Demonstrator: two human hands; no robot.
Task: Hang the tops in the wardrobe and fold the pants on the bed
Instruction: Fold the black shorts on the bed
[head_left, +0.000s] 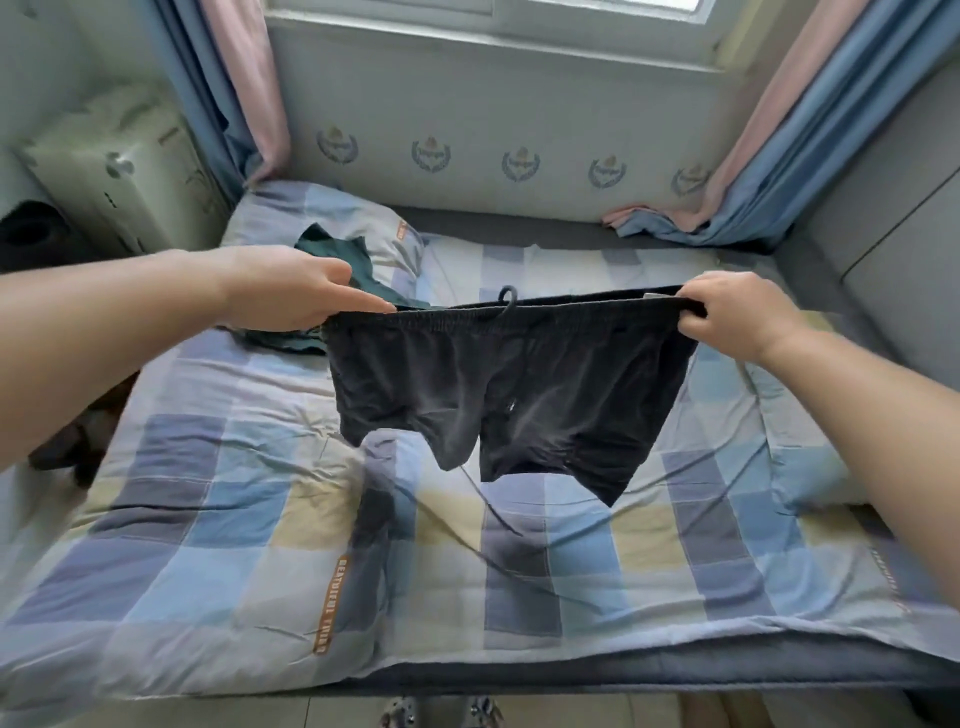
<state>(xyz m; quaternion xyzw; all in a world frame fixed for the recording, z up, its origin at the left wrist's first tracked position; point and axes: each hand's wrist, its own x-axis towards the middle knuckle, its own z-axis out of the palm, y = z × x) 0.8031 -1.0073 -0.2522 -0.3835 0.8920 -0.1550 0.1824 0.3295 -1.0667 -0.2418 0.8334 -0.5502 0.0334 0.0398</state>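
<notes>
A pair of black shorts (498, 395) with an elastic waistband and a drawstring hangs spread out in the air above the bed (218, 519). My left hand (291, 291) pinches the waistband's left end and my right hand (737, 317) grips its right end. Both legs dangle free, their hems just above the checked quilt. Behind my left hand, a dark green garment (337, 254) lies crumpled on the bed, partly hidden by that hand and the shorts.
A checked pillow (322, 218) lies at the bed's far left. Blue and pink curtains (769, 171) hang at both sides of the window, the right one trailing onto the bed. A white appliance (119, 166) stands left of the bed. Grey panels (893, 218) line the right side.
</notes>
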